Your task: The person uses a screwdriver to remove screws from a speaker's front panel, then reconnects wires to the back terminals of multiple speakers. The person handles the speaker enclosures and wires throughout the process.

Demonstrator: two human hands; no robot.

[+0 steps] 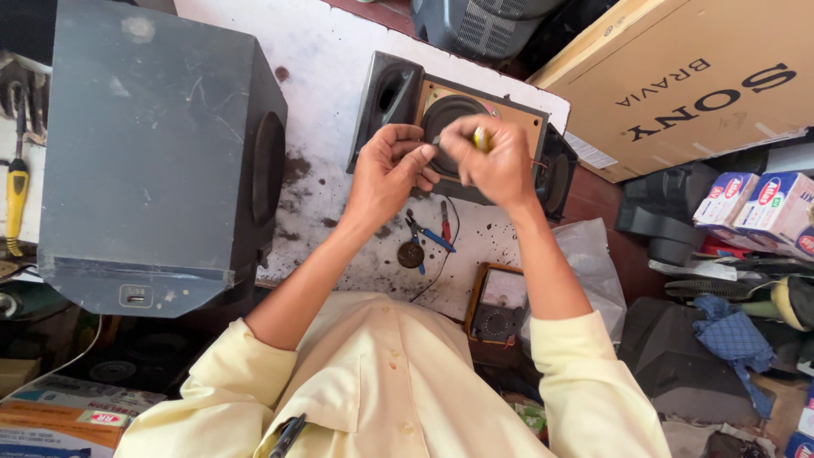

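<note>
Right hand [496, 165]: grip closed tight around a yellow-handled screwdriver [481, 137]; only a sliver of the handle visible between the fingers, with a thin metal shaft [435, 140] pointing out toward the left hand.

Left hand [390, 165]: fingers curled inward, grip narrow, fingertips meeting the shaft tip; pinched item, if any, too small to tell.

Directly beneath both grips: small speaker box [458, 127], lying on its back, tan front panel with a dark round cone facing up, black side panel to the left of the left hand. Thin red wire [538, 164] just to the right of the right hand, at the box edge.

Below the grips, toward the body: blue-handled pliers [428, 233], red-handled tool [444, 220], round dark disc [411, 254], black lead [441, 263] running down to an analogue meter in a brown case [500, 309]. All resting on a white, stained counter [331, 76].

Far left of the left grip: large grey subwoofer cabinet [153, 161], side port facing the hands. Beyond it, another yellow-handled screwdriver [16, 199].

Right of the right grip: clear plastic bag [593, 263], large cardboard box [687, 76], stacked small cartons [759, 203], blue cloth [733, 335].

Sleeves: pale yellow shirt [390, 382], cuffs rolled up both forearms.
</note>
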